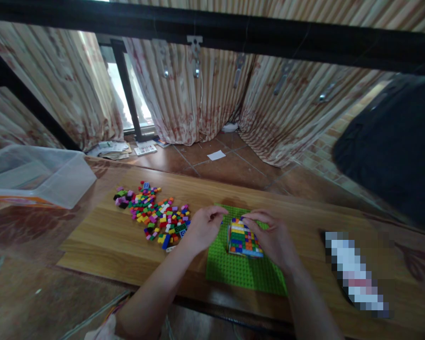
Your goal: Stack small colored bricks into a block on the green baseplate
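Note:
A block of many-coloured small bricks stands on a green baseplate on the wooden tabletop. My right hand rests against the block's right side, with its fingers curled over the top far edge. My left hand is at the block's left side, fingers bent toward it, thumb near the far top corner. Whether either hand pinches a loose brick is hidden by the fingers. A heap of loose coloured bricks lies just left of my left hand.
A clear plastic tub sits at the table's far left. A blurred-out flat object lies at the right. Beyond the wooden table are a tiled floor, papers and striped curtains. A dark shape hangs at the right.

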### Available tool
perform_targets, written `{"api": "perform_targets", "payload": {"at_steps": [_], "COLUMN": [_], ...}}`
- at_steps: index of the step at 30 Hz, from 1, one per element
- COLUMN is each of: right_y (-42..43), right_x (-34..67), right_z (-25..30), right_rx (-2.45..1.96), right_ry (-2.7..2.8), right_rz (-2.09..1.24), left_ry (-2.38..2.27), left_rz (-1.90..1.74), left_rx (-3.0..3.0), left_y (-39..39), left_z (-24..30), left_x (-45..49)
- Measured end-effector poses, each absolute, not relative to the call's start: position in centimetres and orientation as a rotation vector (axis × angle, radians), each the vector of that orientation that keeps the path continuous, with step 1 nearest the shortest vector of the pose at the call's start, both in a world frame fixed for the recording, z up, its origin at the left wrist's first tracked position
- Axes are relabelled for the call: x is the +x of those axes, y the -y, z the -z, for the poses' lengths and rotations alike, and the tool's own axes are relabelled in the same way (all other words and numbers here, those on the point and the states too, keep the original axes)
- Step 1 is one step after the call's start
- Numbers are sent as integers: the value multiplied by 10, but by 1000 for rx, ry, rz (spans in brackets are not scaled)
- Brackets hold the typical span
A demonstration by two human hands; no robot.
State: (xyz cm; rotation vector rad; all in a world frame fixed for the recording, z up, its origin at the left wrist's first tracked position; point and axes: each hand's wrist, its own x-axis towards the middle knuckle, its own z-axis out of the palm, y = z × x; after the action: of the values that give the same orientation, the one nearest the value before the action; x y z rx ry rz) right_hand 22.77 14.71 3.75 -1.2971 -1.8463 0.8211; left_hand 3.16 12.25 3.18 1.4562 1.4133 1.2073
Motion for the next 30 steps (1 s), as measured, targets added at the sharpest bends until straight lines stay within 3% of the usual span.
{"api": "perform_targets", "payload": {"at_steps": [30], "right_y": [-145], "right_x": [222], "right_z": [-43], "right_rx": [-1367], "right_ry": [1906], "right_rz": [-882], "left_ry": [-1391], "left_rz": [-808], "left_rx": [2196], "left_y": [-109], "left_z": [-46], "left_x": [33]}}
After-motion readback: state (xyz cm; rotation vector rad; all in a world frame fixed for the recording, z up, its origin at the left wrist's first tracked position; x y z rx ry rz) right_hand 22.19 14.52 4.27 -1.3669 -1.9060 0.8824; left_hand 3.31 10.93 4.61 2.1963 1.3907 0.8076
